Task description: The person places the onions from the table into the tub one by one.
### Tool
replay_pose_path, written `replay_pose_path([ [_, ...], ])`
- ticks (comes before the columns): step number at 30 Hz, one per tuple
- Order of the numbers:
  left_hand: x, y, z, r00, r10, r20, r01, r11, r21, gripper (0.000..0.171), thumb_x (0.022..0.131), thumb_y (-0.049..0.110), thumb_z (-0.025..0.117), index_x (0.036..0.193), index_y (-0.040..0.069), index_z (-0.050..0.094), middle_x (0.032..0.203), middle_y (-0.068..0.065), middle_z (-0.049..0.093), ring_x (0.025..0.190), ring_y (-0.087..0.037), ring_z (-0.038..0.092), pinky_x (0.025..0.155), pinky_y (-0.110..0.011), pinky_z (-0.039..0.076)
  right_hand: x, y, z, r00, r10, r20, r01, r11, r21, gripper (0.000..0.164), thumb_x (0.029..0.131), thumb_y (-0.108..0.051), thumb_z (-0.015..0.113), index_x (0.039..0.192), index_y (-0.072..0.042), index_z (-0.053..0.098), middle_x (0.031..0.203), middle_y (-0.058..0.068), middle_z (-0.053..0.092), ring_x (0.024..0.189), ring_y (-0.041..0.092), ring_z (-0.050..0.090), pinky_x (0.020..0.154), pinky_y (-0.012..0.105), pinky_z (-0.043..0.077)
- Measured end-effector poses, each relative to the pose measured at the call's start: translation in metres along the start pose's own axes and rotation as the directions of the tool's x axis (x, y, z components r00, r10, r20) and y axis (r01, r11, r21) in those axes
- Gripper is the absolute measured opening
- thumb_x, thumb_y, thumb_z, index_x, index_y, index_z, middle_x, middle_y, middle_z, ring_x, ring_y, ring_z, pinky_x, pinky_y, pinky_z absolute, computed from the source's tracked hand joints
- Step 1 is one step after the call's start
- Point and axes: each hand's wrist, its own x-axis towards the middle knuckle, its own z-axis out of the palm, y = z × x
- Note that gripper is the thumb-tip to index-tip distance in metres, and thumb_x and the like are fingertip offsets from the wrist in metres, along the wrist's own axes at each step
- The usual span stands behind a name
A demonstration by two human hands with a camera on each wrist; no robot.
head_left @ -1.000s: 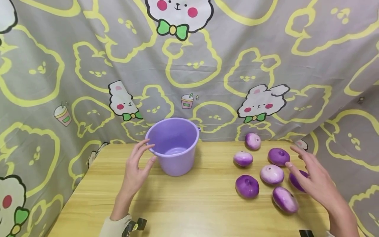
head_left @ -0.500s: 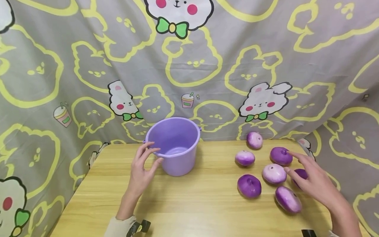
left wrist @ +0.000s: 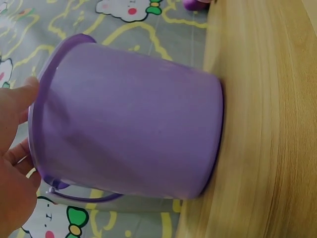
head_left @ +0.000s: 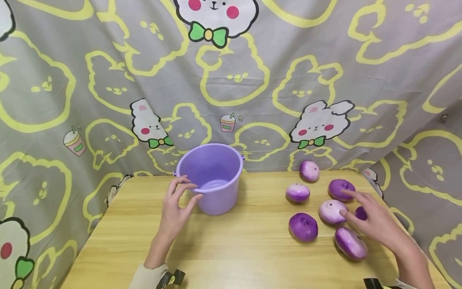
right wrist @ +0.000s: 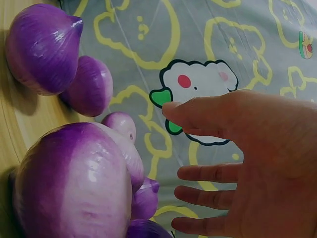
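A purple bucket (head_left: pixel 218 200) stands upright on the wooden table. My left hand (head_left: pixel 175 210) holds its near left rim, fingers over the edge and thumb on the outer side; the left wrist view shows fingertips partly hidden behind the rim of the bucket (left wrist: pixel 133 119). On the right, my right hand (head_left: pixel 375 218) hovers over several purple onions with fingers spread and nothing held. Nearest to it are a pale onion (head_left: pixel 330 211), a dark onion (head_left: pixel 339 188) and a partly covered onion (head_left: pixel 361 212). In the right wrist view, a gap separates the hand (right wrist: pixel 267 163) from the onions.
More onions lie around: a two-tone onion (head_left: pixel 351 243) in front, a dark onion (head_left: pixel 303 227) to the left, and two smaller ones behind. A grey patterned curtain (head_left: pixel 245 88) hangs along the table's back edge. The bucket's thin handle (left wrist: pixel 89 199) hangs down its side.
My left hand has moved right and up onto the bucket's rim. My right hand has shifted left and lower over the onions. The bucket and onions stay in place.
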Motion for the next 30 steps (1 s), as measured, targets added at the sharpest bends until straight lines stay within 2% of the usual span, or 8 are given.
replay_pose_path([
  [3, -0.001, -0.001, 0.001, 1.000, 0.023, -0.021, -0.022, 1.000, 0.008, 0.030, 0.076, 0.000, 0.088, 0.101, 0.004, 0.073, 0.113, -0.014, 0.062, 0.125, -0.037, 0.055, 0.120, -0.037, 0.038, -0.001, 0.001, 0.001, 1.000, 0.015, 0.020, -0.015, 1.000, -0.002, 0.063, 0.088, -0.021, 0.081, 0.142, -0.003, 0.054, 0.126, 0.030, 0.055, 0.106, 0.050, 0.056, 0.080, 0.068, 0.048],
  [11, 0.001, -0.001, 0.001, 0.998, 0.056, -0.038, -0.056, 0.998, 0.008, 0.031, 0.073, -0.008, 0.087, 0.099, 0.002, 0.072, 0.111, -0.018, 0.062, 0.122, -0.038, 0.057, 0.119, -0.036, 0.039, -0.001, 0.001, 0.004, 0.998, 0.038, 0.049, -0.038, 0.999, 0.000, 0.062, 0.090, -0.024, 0.080, 0.141, -0.003, 0.054, 0.127, 0.029, 0.055, 0.106, 0.048, 0.057, 0.082, 0.066, 0.049],
  [17, 0.001, 0.000, -0.001, 0.997, 0.075, -0.011, -0.075, 0.997, 0.008, 0.031, 0.071, -0.006, 0.087, 0.097, 0.002, 0.071, 0.110, -0.015, 0.062, 0.120, -0.037, 0.059, 0.119, -0.038, 0.039, -0.001, 0.001, 0.007, 0.998, 0.034, 0.056, -0.033, 0.999, -0.010, 0.061, 0.089, -0.022, 0.081, 0.141, -0.005, 0.054, 0.123, 0.026, 0.057, 0.102, 0.047, 0.060, 0.079, 0.064, 0.052],
  [22, -0.002, 0.006, -0.003, 0.998, 0.058, 0.021, -0.058, 0.998, -0.008, 0.030, 0.073, -0.006, 0.087, 0.096, 0.003, 0.070, 0.108, -0.012, 0.062, 0.121, -0.036, 0.058, 0.120, -0.038, 0.037, 0.000, 0.000, 0.007, 0.998, 0.030, 0.057, -0.028, 0.999, -0.021, 0.061, 0.089, -0.023, 0.082, 0.140, -0.006, 0.055, 0.122, 0.027, 0.057, 0.099, 0.043, 0.060, 0.076, 0.059, 0.052],
  [30, -0.007, 0.014, -0.009, 0.997, 0.040, 0.062, -0.039, 0.999, -0.026, 0.031, 0.073, -0.007, 0.087, 0.097, 0.004, 0.070, 0.110, -0.011, 0.062, 0.124, -0.033, 0.056, 0.119, -0.033, 0.037, 0.000, 0.002, 0.010, 0.998, 0.019, 0.057, -0.018, 1.000, -0.004, 0.061, 0.088, -0.022, 0.082, 0.140, -0.005, 0.055, 0.123, 0.026, 0.056, 0.104, 0.050, 0.059, 0.080, 0.068, 0.051],
])
